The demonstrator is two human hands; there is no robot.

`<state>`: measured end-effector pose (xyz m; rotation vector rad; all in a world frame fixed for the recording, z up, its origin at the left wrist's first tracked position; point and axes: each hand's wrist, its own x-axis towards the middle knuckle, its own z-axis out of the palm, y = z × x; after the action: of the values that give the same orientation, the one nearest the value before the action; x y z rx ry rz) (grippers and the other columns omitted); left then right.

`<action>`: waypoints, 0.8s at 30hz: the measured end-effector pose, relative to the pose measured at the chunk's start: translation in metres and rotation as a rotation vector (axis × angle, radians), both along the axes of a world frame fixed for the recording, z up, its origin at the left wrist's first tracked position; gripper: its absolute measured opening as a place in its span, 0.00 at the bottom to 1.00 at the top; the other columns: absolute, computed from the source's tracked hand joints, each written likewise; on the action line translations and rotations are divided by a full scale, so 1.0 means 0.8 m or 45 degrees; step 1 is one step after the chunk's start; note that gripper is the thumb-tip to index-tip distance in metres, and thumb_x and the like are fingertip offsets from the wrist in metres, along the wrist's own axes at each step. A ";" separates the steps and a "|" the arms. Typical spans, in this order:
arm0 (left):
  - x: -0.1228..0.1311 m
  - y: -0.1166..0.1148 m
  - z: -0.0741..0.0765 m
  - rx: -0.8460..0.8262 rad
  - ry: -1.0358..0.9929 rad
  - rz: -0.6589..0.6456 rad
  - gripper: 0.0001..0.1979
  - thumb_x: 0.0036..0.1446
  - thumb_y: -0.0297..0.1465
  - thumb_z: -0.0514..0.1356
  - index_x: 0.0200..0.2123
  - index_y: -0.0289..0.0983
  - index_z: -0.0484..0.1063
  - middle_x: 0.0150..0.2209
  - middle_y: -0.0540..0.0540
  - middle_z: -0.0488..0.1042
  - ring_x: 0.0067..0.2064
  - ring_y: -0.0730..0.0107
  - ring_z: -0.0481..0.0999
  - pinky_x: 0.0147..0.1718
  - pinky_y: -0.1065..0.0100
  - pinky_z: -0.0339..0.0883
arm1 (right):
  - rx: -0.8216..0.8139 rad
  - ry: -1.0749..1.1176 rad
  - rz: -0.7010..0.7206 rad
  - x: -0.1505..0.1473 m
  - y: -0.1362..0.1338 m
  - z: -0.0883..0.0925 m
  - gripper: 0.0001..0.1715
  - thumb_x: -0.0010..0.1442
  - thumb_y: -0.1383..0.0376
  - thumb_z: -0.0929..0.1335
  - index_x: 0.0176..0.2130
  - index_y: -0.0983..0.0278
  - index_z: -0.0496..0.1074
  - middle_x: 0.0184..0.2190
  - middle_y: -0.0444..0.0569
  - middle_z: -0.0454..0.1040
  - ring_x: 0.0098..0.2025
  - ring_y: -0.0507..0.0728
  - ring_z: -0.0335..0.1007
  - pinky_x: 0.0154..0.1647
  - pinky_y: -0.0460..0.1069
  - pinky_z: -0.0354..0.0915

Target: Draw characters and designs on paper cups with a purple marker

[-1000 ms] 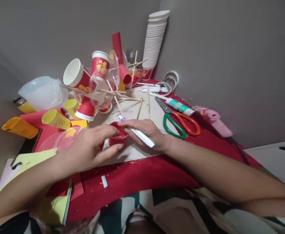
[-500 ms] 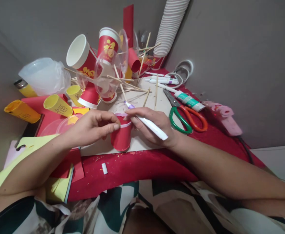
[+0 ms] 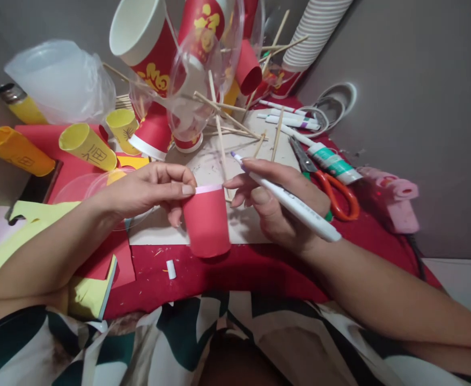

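Note:
My left hand (image 3: 155, 187) pinches the upper left edge of a red paper tube (image 3: 207, 222), which has a pale pink strip along its top. The tube tilts a little above the front edge of the white board (image 3: 155, 230). In my right hand (image 3: 286, 198) is a white marker (image 3: 295, 206), its purple tip pointing up and left, just past the tube's upper right. A fingertip of that hand is close to the tube's rim; whether it touches I cannot tell. A small white pen cap (image 3: 171, 269) lies on the red cloth nearer to me.
Red and white paper cups (image 3: 149, 53), clear plastic discs and wooden sticks (image 3: 235, 120) form a structure behind my hands. Scissors (image 3: 336, 195), a glue bottle (image 3: 334, 163) and a pink glue gun (image 3: 392, 195) lie right. Yellow tubes (image 3: 88, 147) and coloured paper (image 3: 117, 262) are left.
My right hand with the marker has drawn away to the right from the tube's rim. The tube is now tilted and closer to me, still in my left hand. The camera view has shifted.

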<state>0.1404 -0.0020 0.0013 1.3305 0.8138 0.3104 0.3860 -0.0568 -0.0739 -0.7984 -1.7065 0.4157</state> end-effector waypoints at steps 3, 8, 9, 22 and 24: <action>0.001 0.001 0.002 0.044 -0.006 0.013 0.17 0.51 0.39 0.77 0.30 0.35 0.76 0.23 0.51 0.79 0.23 0.74 0.79 0.26 0.76 0.74 | -0.002 0.027 -0.011 -0.001 -0.003 0.003 0.22 0.75 0.53 0.66 0.64 0.51 0.70 0.45 0.47 0.85 0.35 0.55 0.84 0.34 0.52 0.82; -0.008 0.003 0.005 0.133 0.000 0.028 0.11 0.55 0.38 0.75 0.29 0.38 0.83 0.22 0.51 0.80 0.24 0.76 0.79 0.28 0.77 0.75 | 0.003 0.140 -0.046 -0.003 -0.007 0.012 0.20 0.75 0.52 0.65 0.62 0.50 0.72 0.44 0.46 0.84 0.34 0.54 0.83 0.31 0.50 0.81; -0.011 0.004 0.005 0.145 0.000 0.031 0.10 0.55 0.38 0.75 0.28 0.38 0.84 0.21 0.50 0.80 0.24 0.76 0.79 0.28 0.77 0.75 | 0.008 0.152 -0.053 -0.002 -0.007 0.012 0.20 0.75 0.52 0.65 0.61 0.51 0.72 0.44 0.46 0.84 0.34 0.54 0.83 0.30 0.50 0.81; 0.000 0.000 -0.001 0.070 -0.009 0.045 0.13 0.59 0.38 0.72 0.29 0.35 0.80 0.16 0.52 0.74 0.17 0.80 0.71 0.21 0.79 0.67 | 0.125 0.089 -0.133 -0.004 -0.005 -0.001 0.18 0.75 0.56 0.66 0.62 0.48 0.71 0.42 0.45 0.85 0.34 0.54 0.83 0.33 0.51 0.81; 0.001 -0.003 0.000 0.099 0.042 0.020 0.13 0.64 0.35 0.68 0.28 0.34 0.79 0.16 0.52 0.73 0.18 0.81 0.70 0.22 0.80 0.66 | 0.134 0.068 -0.144 -0.003 -0.005 -0.005 0.19 0.75 0.56 0.66 0.62 0.48 0.70 0.42 0.45 0.85 0.35 0.55 0.83 0.35 0.52 0.82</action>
<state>0.1412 -0.0047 0.0010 1.4060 0.8475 0.3358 0.3837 -0.0608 -0.0777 -0.7959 -1.6116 0.2655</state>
